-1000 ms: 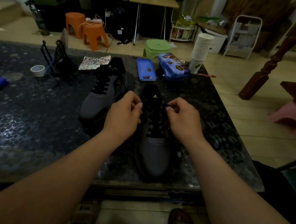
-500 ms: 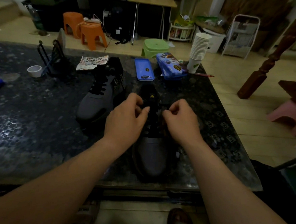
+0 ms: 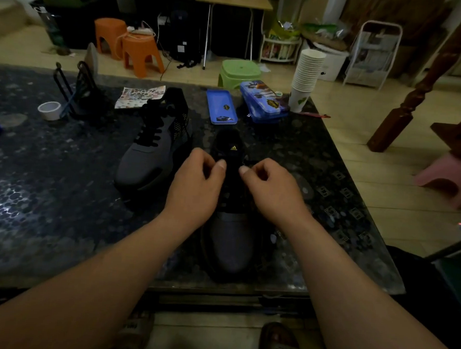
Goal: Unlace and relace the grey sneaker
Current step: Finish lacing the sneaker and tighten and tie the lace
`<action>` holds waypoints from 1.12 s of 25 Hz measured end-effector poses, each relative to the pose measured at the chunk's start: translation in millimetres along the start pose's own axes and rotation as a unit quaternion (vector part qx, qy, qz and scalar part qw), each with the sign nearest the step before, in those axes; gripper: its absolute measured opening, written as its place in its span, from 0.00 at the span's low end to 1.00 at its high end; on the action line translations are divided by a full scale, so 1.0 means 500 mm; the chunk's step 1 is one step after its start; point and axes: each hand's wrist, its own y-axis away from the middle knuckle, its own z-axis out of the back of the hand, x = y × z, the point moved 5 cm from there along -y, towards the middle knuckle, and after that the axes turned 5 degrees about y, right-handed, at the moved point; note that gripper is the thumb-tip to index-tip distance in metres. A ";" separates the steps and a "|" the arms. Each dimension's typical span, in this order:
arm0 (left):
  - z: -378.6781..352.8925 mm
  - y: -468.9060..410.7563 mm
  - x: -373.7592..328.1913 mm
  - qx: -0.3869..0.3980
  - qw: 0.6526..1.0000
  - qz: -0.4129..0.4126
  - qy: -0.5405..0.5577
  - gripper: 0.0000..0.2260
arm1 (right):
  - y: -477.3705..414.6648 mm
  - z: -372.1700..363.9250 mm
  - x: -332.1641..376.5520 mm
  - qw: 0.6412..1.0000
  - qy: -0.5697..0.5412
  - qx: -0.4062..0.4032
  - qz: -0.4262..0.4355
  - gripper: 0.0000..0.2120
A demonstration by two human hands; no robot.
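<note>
Dark speckled stone desk (image 3: 47,190) carries the grey knit sneaker (image 3: 230,244) at frame centre, toe toward the person, so left hand (image 3: 193,188) and right hand (image 3: 271,190) reach its throat, curled fingers (image 3: 220,165) seemingly pinching the black lace (image 3: 247,163).

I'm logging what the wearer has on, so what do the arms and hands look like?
Both forearms are bare to the picture's edge, no sleeves showing. The left hand and right hand wear no gloves, and no watch, bracelet or ring is visible.
</note>
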 end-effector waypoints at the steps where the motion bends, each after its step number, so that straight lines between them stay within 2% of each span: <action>1: -0.001 -0.006 0.008 -0.004 0.999 0.045 0.010 0.13 | -0.004 0.004 0.005 1.000 -0.004 -0.006 -0.019 0.20; 3: -0.003 -0.021 0.014 0.008 0.994 0.108 0.016 0.21 | -0.016 0.013 0.021 0.998 0.015 -0.006 -0.060 0.27; 5: -0.006 -0.038 0.007 0.038 0.987 0.156 0.007 0.27 | -0.028 0.012 0.039 0.995 0.062 0.013 -0.076 0.29; 7: -0.013 -0.053 -0.005 0.077 0.979 0.190 0.003 0.26 | -0.036 0.009 0.054 0.993 0.090 0.026 -0.072 0.26; 10: -0.010 -0.075 -0.018 0.118 0.970 0.212 -0.007 0.17 | -0.048 0.019 0.066 0.993 0.096 0.022 -0.060 0.22; 13: 0.003 -0.084 -0.015 0.135 0.970 0.201 -0.005 0.13 | -0.050 0.022 0.053 0.996 0.047 0.022 -0.071 0.19; 15: 0.008 -0.079 -0.017 0.126 0.975 0.180 0.027 0.10 | -0.050 0.023 0.038 0.996 -0.033 0.021 -0.082 0.19; 17: 0.007 -0.067 -0.015 0.128 0.977 0.157 0.064 0.11 | -0.043 0.022 0.029 0.992 -0.089 0.039 -0.082 0.18; 18: 0.002 -0.057 -0.006 0.140 0.977 0.146 0.065 0.13 | -0.034 0.020 0.027 0.992 -0.080 0.058 -0.072 0.18; 20: -0.005 -0.034 0.015 0.157 0.981 0.118 -0.003 0.18 | -0.012 0.012 0.022 0.995 -0.035 0.079 -0.051 0.17; 23: -0.006 -0.018 0.023 0.131 0.980 0.088 -0.122 0.27 | 0.005 0.000 0.020 0.998 0.046 0.037 -0.012 0.18; 28: -0.016 -0.030 0.010 0.134 0.972 0.107 -0.164 0.30 | 0.010 -0.004 0.040 0.995 0.099 0.006 0.011 0.17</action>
